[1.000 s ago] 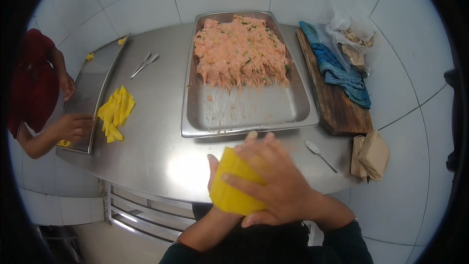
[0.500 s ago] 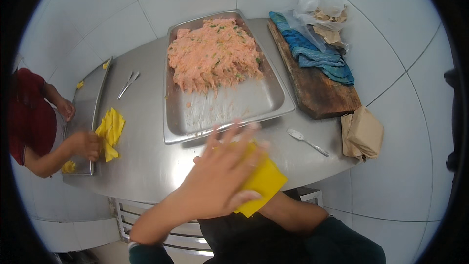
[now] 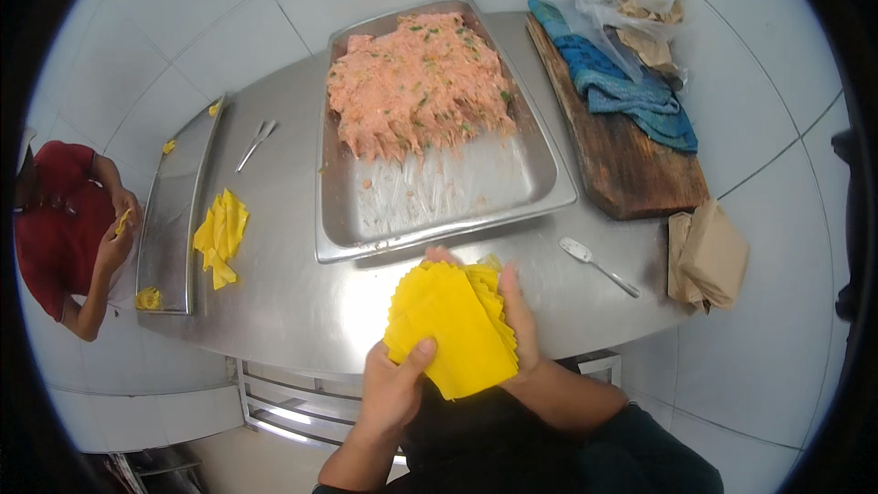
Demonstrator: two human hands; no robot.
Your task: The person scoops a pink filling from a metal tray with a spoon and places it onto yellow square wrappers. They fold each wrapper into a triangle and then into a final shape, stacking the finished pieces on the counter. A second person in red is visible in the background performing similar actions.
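Note:
Between my hands, above the near table edge, is a fanned stack of square yellow dumpling wrappers (image 3: 457, 329). My left hand (image 3: 395, 384) grips its lower left side, thumb on top. My right hand (image 3: 519, 325) closes round the right side, its fingers partly hidden behind the wrappers. Just beyond lies a deep metal tray (image 3: 439, 233) with pink ground meat filling (image 3: 416, 82) flecked with green, heaped at its far end. To the right of the tray rests a small metal spreader (image 3: 599, 267) with filling stuck to its blade.
At left, a co-worker in a red top (image 3: 64, 229) holds a small yellow piece over a shallow metal tray (image 3: 165, 210). Loose yellow wrappers (image 3: 220, 233) and small utensils (image 3: 254, 146) lie nearby. At right are a wooden board (image 3: 640, 178), blue cloth (image 3: 631, 96) and brown paper packet (image 3: 709, 256).
My left hand has moved from over the stack to its left side, and the wrappers are now fanned out. The co-worker's hand has moved from the loose wrappers to the other hand, with a wrapper.

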